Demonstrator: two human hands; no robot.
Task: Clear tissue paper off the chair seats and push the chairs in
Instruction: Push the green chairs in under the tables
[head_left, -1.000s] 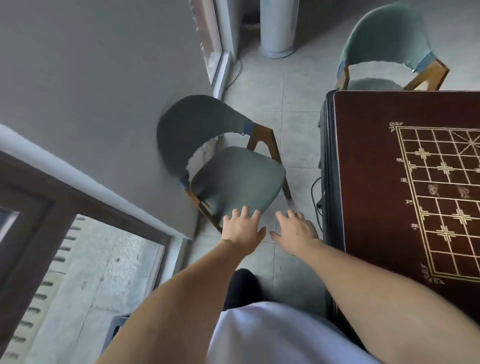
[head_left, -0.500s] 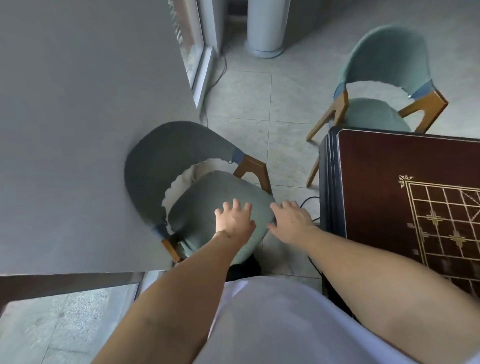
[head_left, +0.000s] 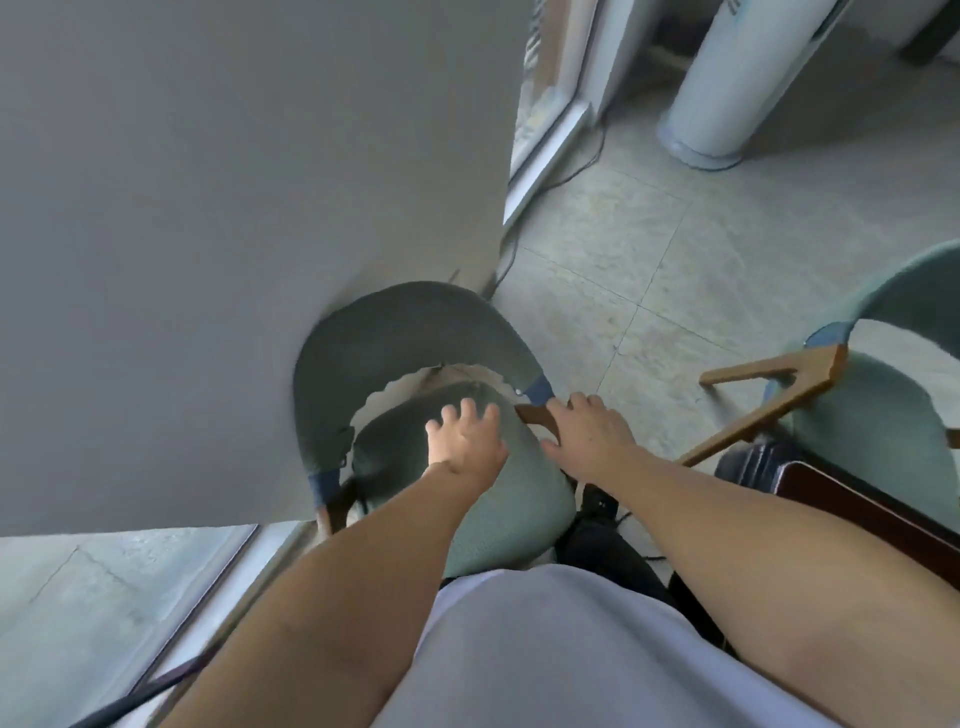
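Both hands are down on the near chair (head_left: 467, 499). Left hand (head_left: 465, 441) hovers over or rests on the green seat cushion, fingers spread and straight, nothing in it; whether the palm actually presses the fabric I cannot tell. Right hand (head_left: 587, 436) lies on the wooden arm rail (head_left: 535, 415), just to the right of the left hand, thumb under and fingers draped over the far side, so it looks like a grip on that rail.

No tissue paper shows on the seat under or around the left hand, so by my reading the clearing is done for this chair, and what is left is moving it. It sits tight against the grey wall (head_left: 208, 208) beyond the left hand, turned away from the dark table (head_left: 852, 499) whose corner peeks in past the right forearm. It must be swung round and slid in there.

Further right of the right hand, a second chair (head_left: 872, 415) stands at the table's edge, partly tucked; its seat looks bare too, as far as it shows.

Beyond both hands: tiled floor (head_left: 649, 249), a white cylinder unit (head_left: 727, 93).
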